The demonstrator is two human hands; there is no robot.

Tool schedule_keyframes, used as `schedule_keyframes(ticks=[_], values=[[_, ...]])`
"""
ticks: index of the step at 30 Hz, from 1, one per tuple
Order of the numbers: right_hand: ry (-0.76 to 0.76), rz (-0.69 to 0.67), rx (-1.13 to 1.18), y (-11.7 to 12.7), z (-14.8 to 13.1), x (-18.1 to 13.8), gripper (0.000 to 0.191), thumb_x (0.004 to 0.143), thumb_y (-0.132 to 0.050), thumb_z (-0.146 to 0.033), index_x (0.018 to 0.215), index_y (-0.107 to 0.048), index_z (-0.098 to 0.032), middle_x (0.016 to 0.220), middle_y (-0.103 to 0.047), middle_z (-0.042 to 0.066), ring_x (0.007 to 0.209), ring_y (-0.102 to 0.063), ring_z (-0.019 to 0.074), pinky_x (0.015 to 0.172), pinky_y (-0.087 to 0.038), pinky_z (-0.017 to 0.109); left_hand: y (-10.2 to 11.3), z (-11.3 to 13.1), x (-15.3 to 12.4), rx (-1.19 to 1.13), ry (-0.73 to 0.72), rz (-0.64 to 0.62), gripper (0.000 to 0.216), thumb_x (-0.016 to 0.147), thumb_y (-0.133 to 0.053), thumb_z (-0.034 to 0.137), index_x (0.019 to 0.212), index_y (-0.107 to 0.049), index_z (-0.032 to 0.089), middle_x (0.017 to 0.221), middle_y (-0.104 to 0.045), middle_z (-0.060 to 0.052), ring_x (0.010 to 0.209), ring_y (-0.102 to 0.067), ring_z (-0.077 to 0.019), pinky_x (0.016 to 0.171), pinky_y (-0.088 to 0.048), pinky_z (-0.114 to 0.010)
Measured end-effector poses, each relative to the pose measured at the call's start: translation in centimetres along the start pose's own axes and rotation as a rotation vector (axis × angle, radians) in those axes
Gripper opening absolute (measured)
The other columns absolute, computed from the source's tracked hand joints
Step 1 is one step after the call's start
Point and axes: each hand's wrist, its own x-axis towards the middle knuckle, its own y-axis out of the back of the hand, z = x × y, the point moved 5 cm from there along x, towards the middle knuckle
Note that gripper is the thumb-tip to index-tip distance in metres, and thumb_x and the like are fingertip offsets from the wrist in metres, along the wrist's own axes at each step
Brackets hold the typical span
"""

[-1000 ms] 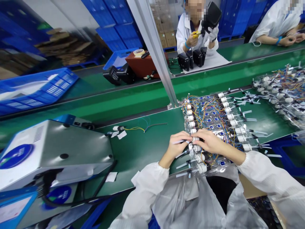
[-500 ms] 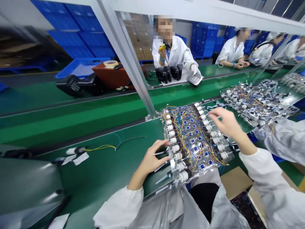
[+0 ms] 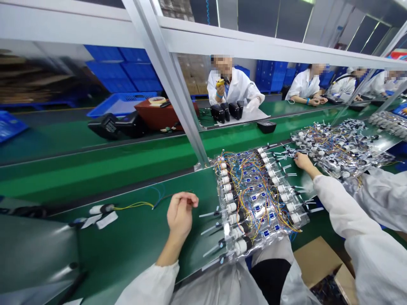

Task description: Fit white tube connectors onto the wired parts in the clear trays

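My left hand [image 3: 180,214] hovers over the green work surface, left of a clear plastic tray [image 3: 226,224], its fingers curled together. Whatever it may hold is hidden. My right hand [image 3: 303,163] reaches to a small pile of black-and-white parts with thin pale strips [image 3: 288,152]; its fingers are closed at the pile, and what they grip is too small to make out. Between the hands, the tray carries two rows of white-and-black cylinders [image 3: 231,207], small blue boards [image 3: 266,233] and yellow, blue and red wires [image 3: 242,197]. Pale strips stick out along both sides.
A wired cylinder [image 3: 101,209] lies on the left with white paper tags. More loaded trays [image 3: 333,146] are stacked at the right, beside another person's sleeve [image 3: 375,190]. A metal post [image 3: 178,84] rises behind. An open cardboard box [image 3: 318,258] sits below. Co-workers sit opposite.
My left hand has drawn away from the tray's left side and curled its fingers. My right hand has moved right, from the tray's right row to the small pile. The view has tilted up.
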Motion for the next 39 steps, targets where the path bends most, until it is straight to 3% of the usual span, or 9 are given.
schedule_keyframes(ticks=[5,9,15,21,23,26,31,36,39], values=[[0.133,-0.055,0.001,0.4,0.6,-0.2,0.025,0.083,-0.068,-0.013,0.106,-0.071,-0.006,0.126,-0.065,0.022,0.108,-0.062,0.0214,0.099,-0.042,0.024,0.7,0.7,0.5,-0.121,0.036,-0.052,0.025,0.085,-0.068,0.035,0.072,-0.059,0.015,0.086,-0.063,-0.004,0.068,-0.059,-0.0155,0.062,-0.046,-0.028],[0.209,-0.105,0.048,0.7,1.0,-2.3,0.019,0.073,-0.073,-0.014,0.091,-0.071,-0.011,0.103,-0.072,0.011,0.092,-0.064,0.0180,0.089,-0.045,0.022,0.6,1.5,0.9,-0.139,0.021,-0.063,0.027,0.088,-0.067,0.041,0.078,-0.064,0.016,0.082,-0.063,-0.004,0.066,-0.059,-0.0157,0.061,-0.046,-0.028],[0.237,0.017,0.387,4.1,0.4,-6.6,0.017,0.082,-0.066,-0.028,0.094,-0.064,-0.016,0.086,-0.072,0.007,0.077,-0.067,0.0182,0.077,-0.053,0.029,0.3,3.8,2.3,-0.175,-0.067,-0.098,0.020,0.086,-0.072,0.037,0.086,-0.069,0.017,0.078,-0.065,-0.003,0.064,-0.059,-0.0155,0.059,-0.046,-0.027],[0.493,-0.088,1.045,8.7,-13.6,-15.8,0.032,0.076,-0.087,-0.041,0.087,-0.063,-0.023,0.086,-0.073,0.004,0.084,-0.075,0.0209,0.079,-0.061,0.033,-7.5,10.9,3.0,0.154,-0.264,-0.497,0.030,0.092,-0.072,0.043,0.106,-0.078,0.018,0.097,-0.074,-0.010,0.086,-0.068,-0.0215,0.078,-0.056,-0.036],[0.589,-0.222,1.113,8.7,-19.6,-19.3,0.032,0.075,-0.089,-0.039,0.084,-0.064,-0.022,0.081,-0.072,0.002,0.073,-0.073,0.0175,0.069,-0.060,0.031,-11.0,12.6,2.6,0.239,-0.343,-0.671,0.041,0.090,-0.075,0.045,0.122,-0.075,0.020,0.113,-0.075,-0.013,0.103,-0.068,-0.0265,0.090,-0.056,-0.043],[0.689,-0.410,1.217,7.4,-26.4,-22.9,0.032,0.076,-0.088,-0.040,0.083,-0.065,-0.020,0.078,-0.072,0.001,0.067,-0.070,0.0142,0.065,-0.059,0.029,-14.3,13.4,1.8,0.216,-0.443,-0.827,0.024,0.092,-0.074,0.038,0.111,-0.079,0.024,0.110,-0.078,-0.009,0.106,-0.070,-0.0267,0.098,-0.055,-0.050],[0.795,-0.443,1.241,4.4,-30.6,-23.3,0.028,0.088,-0.077,-0.045,0.088,-0.064,-0.019,0.080,-0.073,0.001,0.071,-0.070,0.0153,0.069,-0.058,0.031,-13.1,10.9,2.1,0.025,-0.311,-0.656,0.015,0.095,-0.071,0.033,0.092,-0.077,0.019,0.091,-0.077,-0.007,0.094,-0.072,-0.0229,0.090,-0.058,-0.044],[1.234,-0.162,0.440,1.0,-31.1,-22.8,0.017,0.101,-0.057,-0.024,0.102,-0.073,-0.018,0.099,-0.074,0.010,0.097,-0.066,0.0230,0.094,-0.052,0.044,-8.3,5.0,4.4,-0.214,0.047,-0.368,0.022,0.097,-0.067,0.040,0.093,-0.063,0.019,0.089,-0.071,-0.003,0.082,-0.073,-0.0180,0.069,-0.060,-0.031],[1.353,-0.060,0.170,-1.2,-30.9,-22.6,0.026,0.098,-0.052,-0.009,0.112,-0.072,-0.018,0.114,-0.069,0.013,0.107,-0.062,0.0244,0.097,-0.048,0.045,-6.2,0.7,4.7,-0.086,0.174,-0.317,0.028,0.089,-0.076,0.040,0.093,-0.061,0.017,0.083,-0.071,-0.003,0.060,-0.065,-0.0107,0.051,-0.048,-0.021]])
